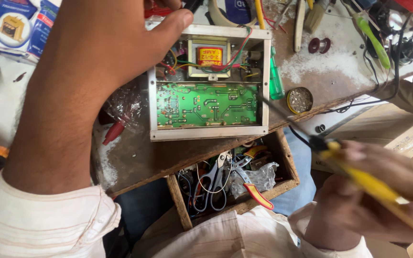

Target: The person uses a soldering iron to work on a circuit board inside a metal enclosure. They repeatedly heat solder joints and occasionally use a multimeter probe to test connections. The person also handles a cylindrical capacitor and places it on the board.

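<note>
On a worn brown bench (139, 157) sits an open metal case (210, 134), its frame pale and rectangular. Across the upper left, the left hand (106, 43) reaches over the bench and grips the case at its top left corner, thumb pressed along the upper rim, the other fingers out of sight behind the frame. Inside the case a green circuit board (206, 105) fills the lower half, solder side up, and a transformer (210, 57) with a yellow and red label sits above it among coloured wires.

At the lower right the right hand (374, 191), blurred, is closed around the yellow handle of a soldering iron (359, 174); the iron's dark shaft runs up and left, and its tip lies at the right edge of the board, just inside the case wall.

Below the bench edge an open wooden drawer (288, 167) holds scissors (213, 184), red-handled pliers (256, 193) and crumpled clear plastic. Right of the case a green lighter (276, 79) lies touching its wall, and a small round tin (299, 100) stands near the bench edge. A red clip (113, 132) lies left of the case.
</note>
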A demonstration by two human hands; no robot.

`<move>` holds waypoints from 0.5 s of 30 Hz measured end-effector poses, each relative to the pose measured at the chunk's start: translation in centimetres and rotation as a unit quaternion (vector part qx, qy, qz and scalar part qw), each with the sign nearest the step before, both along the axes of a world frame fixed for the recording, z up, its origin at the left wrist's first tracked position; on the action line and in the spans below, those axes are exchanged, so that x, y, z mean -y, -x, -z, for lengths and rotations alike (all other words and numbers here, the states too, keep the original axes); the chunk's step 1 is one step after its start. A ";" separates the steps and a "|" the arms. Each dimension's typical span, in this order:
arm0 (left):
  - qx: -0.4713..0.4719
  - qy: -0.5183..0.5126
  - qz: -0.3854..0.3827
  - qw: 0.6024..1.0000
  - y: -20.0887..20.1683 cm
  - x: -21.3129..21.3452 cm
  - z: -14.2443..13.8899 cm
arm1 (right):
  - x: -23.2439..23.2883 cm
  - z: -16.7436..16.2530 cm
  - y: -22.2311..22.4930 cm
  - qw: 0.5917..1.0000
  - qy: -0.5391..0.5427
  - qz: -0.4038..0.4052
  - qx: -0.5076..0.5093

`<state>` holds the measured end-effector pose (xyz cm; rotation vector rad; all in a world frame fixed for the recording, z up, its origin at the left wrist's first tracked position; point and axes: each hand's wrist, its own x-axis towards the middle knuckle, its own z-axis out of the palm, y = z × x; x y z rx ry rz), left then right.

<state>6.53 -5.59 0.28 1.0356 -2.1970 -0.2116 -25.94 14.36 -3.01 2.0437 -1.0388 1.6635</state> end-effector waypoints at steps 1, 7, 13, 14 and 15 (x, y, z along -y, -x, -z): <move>-0.010 -0.006 0.009 1.000 0.0 0.0 -0.1 | -0.2 0.6 0.7 0.997 -0.012 0.014 0.072; -0.045 0.000 0.072 0.996 0.3 0.9 1.5 | -0.6 5.4 10.2 0.871 -0.117 -0.027 0.477; -0.080 -0.029 0.083 0.993 0.6 2.3 4.9 | -0.8 12.4 16.5 0.701 -0.099 -0.045 0.705; -0.066 -0.006 0.085 0.994 0.4 2.5 5.3 | -0.9 13.1 16.6 0.682 -0.103 -0.037 0.723; -0.059 0.001 0.084 0.995 0.3 2.7 5.7 | -1.1 13.5 16.7 0.662 -0.108 -0.029 0.741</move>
